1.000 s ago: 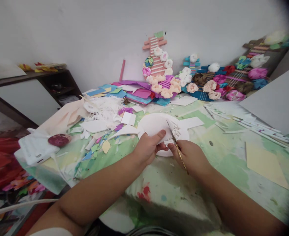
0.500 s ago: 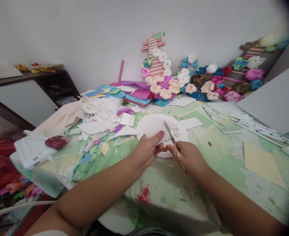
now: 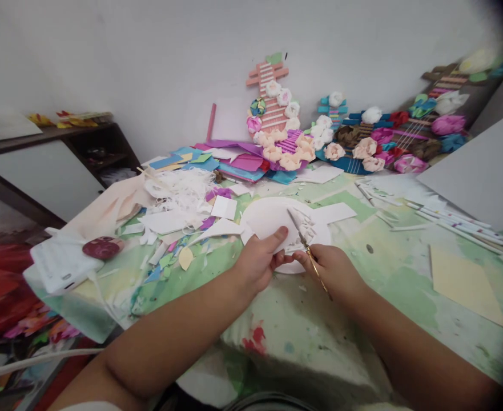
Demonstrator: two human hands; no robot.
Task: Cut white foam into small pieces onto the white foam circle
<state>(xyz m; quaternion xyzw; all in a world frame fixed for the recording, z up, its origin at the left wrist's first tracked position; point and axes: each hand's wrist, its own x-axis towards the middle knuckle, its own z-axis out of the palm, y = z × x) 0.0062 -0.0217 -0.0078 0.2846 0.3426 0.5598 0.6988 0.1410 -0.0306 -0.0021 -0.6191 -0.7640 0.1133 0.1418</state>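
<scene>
A piece of white paper point(image 3: 282, 221) is pinched between the thumb and fingers of my left hand point(image 3: 256, 261). My right hand point(image 3: 337, 273) grips a pair of scissors point(image 3: 313, 265) with gold-coloured handles. Its blades point away from me, along the right edge of the paper. Beneath both hands lies a round white plate point(image 3: 292, 269). Small white paper clippings point(image 3: 306, 228) are heaped on the plate's right side, beside the blades. The paper's lower edge is partly hidden by my left fingers.
Left of the plate are tangled white strips point(image 3: 182, 191), coloured scraps and a white device point(image 3: 63, 265) with a dark red object point(image 3: 103, 247) on it. Flower-decorated crafts point(image 3: 272, 114) stand along the wall. To the right lie white rolled sticks point(image 3: 461, 225) and a cream sheet point(image 3: 465, 282).
Everything in view has shifted slightly to the right. Both hands keep the same grips on the paper and scissors, with only a slight movement of the scissors.
</scene>
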